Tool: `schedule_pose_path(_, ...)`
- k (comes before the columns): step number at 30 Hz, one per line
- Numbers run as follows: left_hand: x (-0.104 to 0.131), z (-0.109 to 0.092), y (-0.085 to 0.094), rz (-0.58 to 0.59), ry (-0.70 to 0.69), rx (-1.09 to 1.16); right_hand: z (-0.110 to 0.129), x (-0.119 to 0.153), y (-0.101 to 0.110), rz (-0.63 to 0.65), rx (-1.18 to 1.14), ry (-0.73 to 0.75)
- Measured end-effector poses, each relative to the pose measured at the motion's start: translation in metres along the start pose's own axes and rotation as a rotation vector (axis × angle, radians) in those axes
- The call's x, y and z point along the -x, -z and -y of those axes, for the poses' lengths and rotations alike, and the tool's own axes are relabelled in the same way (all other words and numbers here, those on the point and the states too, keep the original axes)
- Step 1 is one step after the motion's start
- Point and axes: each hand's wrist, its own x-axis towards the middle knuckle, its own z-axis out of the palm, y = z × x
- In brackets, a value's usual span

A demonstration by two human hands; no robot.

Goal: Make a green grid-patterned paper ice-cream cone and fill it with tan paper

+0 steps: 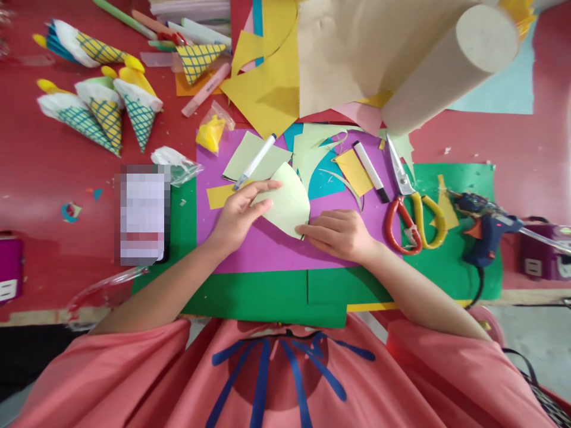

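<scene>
A pale green fan-shaped piece of paper (288,199) with a curved right edge is between my two hands, over a purple sheet (254,252). My left hand (238,211) grips its left side, with the thumb and fingertips lying on the paper. At the lower right corner, my right hand (336,233) pinches the edge with its fingers curled; its thumb is mostly hidden. Just behind the left hand, a white marker (255,161) rests on a pale green sheet (241,151). Right of the paper lie another marker (370,171) and a yellow paper piece (352,169).
Scissors (404,190) and a glue gun (484,229) lie at the right. A phone (143,217) is at the left, below several paper ice cream cones (138,110). A thick white roll (446,74) and yellow sheets (272,89) lie farther back.
</scene>
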Motion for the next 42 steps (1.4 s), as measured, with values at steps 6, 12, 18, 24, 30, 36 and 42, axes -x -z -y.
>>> schedule_pose_path(6, -0.0006, 0.0001, -0.0033, 0.000, 0.010, 0.042, -0.0009, -0.0037, -0.0001, 0.013, -0.128, -0.070)
schedule_pose_path(12, -0.0005, -0.0010, -0.0028, -0.001, -0.046, 0.047, -0.0022, -0.0021, -0.0020, 0.023, -0.309, -0.145)
schedule_pose_path(18, -0.0005, -0.0008, -0.0029, 0.031, -0.030, 0.125, -0.0026, -0.0011, -0.0033, -0.009, -0.449, -0.206)
schedule_pose_path(24, 0.0001, -0.0015, -0.0025, 0.061, -0.014, 0.153, -0.0001, -0.0028, -0.0024, -0.025, -0.511, -0.231)
schedule_pose_path(30, 0.0020, -0.0062, -0.0040, 0.094, -0.043, 0.149, -0.0006, -0.0015, -0.0024, -0.054, -0.576, -0.360)
schedule_pose_path(36, 0.0041, -0.0066, -0.0051, 0.145, -0.120, 0.045, -0.0003, -0.0033, -0.0031, -0.083, -0.666, -0.644)
schedule_pose_path(42, 0.0065, -0.0056, -0.0055, 0.193, -0.222, -0.103, 0.0013, -0.0069, -0.0063, -0.166, -0.935, -0.953)
